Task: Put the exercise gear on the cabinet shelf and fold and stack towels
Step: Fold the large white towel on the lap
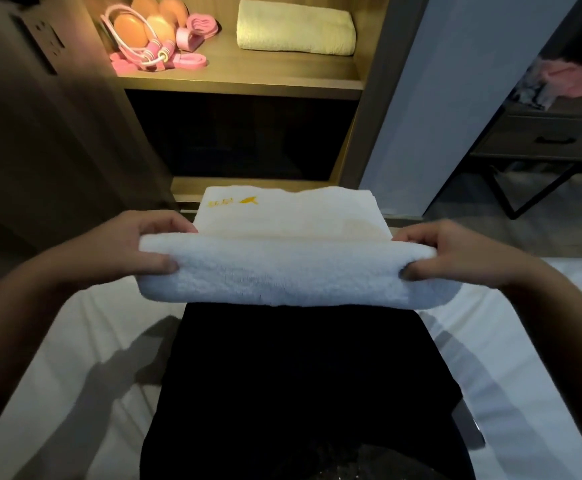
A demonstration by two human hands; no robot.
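A folded white towel (289, 268) with a yellow embroidered mark is held level in front of me, above my dark-clothed lap. My left hand (133, 244) pinches its left end and my right hand (456, 252) pinches its right end, thumbs underneath the near fold. On the lit cabinet shelf (241, 69) ahead lies another folded pale towel (296, 27) on the right. Pink exercise gear (158, 39), a skipping rope, bands and orange rounded pieces, sits on the shelf's left part.
A white bed sheet (64, 375) spreads on both sides of my lap. Below the lit shelf is a dark open compartment (241, 136). A dark side table with a drawer (552, 140) stands at the right, pink cloth on top.
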